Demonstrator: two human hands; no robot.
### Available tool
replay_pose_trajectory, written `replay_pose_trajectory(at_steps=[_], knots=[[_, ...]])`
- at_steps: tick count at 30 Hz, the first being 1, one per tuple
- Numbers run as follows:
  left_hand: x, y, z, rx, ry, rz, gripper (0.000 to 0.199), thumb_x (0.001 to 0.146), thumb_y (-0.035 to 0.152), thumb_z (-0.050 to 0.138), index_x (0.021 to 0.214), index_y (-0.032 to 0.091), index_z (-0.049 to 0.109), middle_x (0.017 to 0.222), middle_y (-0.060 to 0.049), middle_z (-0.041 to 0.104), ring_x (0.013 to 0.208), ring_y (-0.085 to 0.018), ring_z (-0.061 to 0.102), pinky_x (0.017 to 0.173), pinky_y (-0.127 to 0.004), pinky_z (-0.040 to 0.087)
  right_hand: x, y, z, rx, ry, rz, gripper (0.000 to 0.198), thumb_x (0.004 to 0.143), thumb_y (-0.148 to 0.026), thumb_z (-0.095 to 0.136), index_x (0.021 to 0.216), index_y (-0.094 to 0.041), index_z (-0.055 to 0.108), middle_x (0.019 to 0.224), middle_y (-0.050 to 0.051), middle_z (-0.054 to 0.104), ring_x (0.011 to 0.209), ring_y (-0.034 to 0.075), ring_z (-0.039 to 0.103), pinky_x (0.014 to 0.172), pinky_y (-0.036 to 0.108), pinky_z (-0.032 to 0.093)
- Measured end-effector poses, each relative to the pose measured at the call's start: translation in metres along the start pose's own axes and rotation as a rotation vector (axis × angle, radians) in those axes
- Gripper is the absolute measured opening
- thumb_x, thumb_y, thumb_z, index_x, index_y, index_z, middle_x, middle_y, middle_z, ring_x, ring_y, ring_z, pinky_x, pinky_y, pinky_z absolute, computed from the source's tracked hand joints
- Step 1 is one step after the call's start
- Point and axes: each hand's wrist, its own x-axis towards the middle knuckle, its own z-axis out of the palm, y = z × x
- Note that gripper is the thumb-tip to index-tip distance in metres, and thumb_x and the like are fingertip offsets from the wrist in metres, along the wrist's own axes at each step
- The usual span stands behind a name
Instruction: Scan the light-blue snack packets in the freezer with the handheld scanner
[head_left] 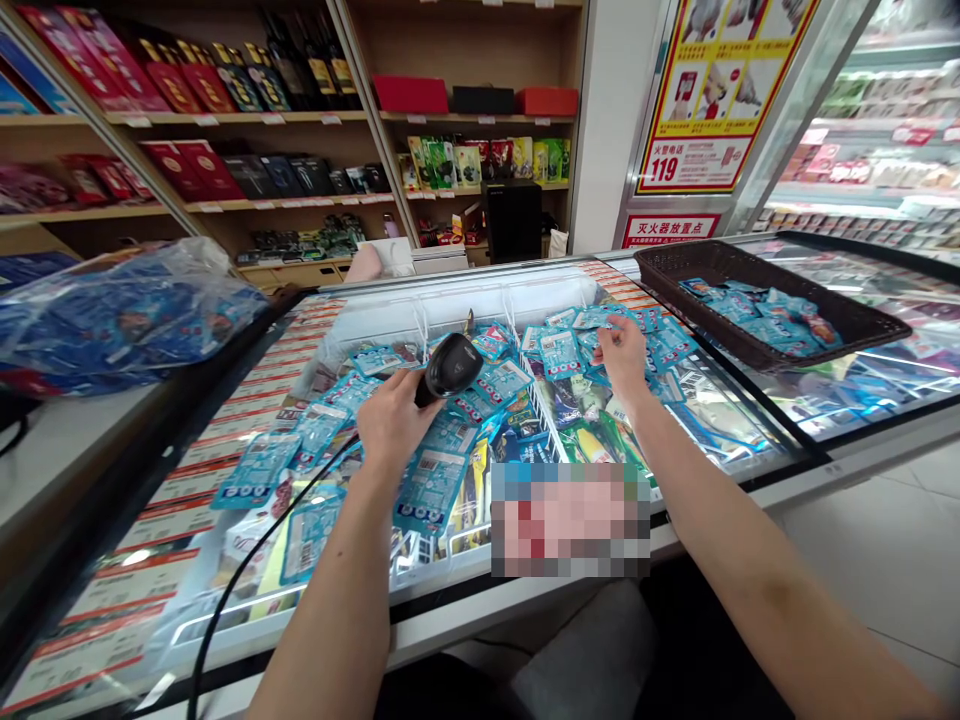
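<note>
My left hand (391, 420) is wrapped around the handle of a black barcode scanner (454, 366), whose head points away over the freezer. A black cable (277, 525) runs from it down past my left forearm. Blue snack packets (431, 485) with printed backs lie spread over the glass top of the chest freezer. My right hand (624, 358) is over more blue packets (561, 352) to the right, fingers curled in and thumb close to them. Whether a packet is pinched there is hidden.
On the right of the freezer stands a brown basket (840, 345) holding more blue packets. A clear plastic bag (127, 315) full of blue packaging rests on the left counter. Behind are shelves (247, 118) of bottles and boxes. Price labels (217, 435) line the glass.
</note>
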Motion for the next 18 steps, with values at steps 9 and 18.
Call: replay_pose_trajectory(at_steps=[9, 18], knots=[[0.001, 0.002, -0.005, -0.002, -0.02, -0.088, 0.039, 0.08, 0.048, 0.05, 0.108, 0.022, 0.059, 0.103, -0.006, 0.064, 0.095, -0.024, 0.058, 0.06, -0.029, 0.033, -0.039, -0.025, 0.024, -0.444, -0.821, -0.599, 0.038, 0.09, -0.041, 0.044, 0.127, -0.033, 0.049, 0.134, -0.001, 0.049, 0.123, 0.02, 0.042, 0.102, 0.044, 0.036], [0.002, 0.003, -0.003, 0.02, -0.036, -0.09, 0.037, 0.079, 0.047, 0.052, 0.105, 0.022, 0.059, 0.101, -0.006, 0.064, 0.094, -0.024, 0.058, 0.059, -0.029, 0.033, -0.054, -0.033, 0.025, -0.56, -0.978, -0.622, 0.039, 0.087, -0.051, 0.047, 0.116, -0.026, 0.054, 0.125, 0.005, 0.052, 0.114, 0.02, 0.049, 0.097, 0.038, 0.038]])
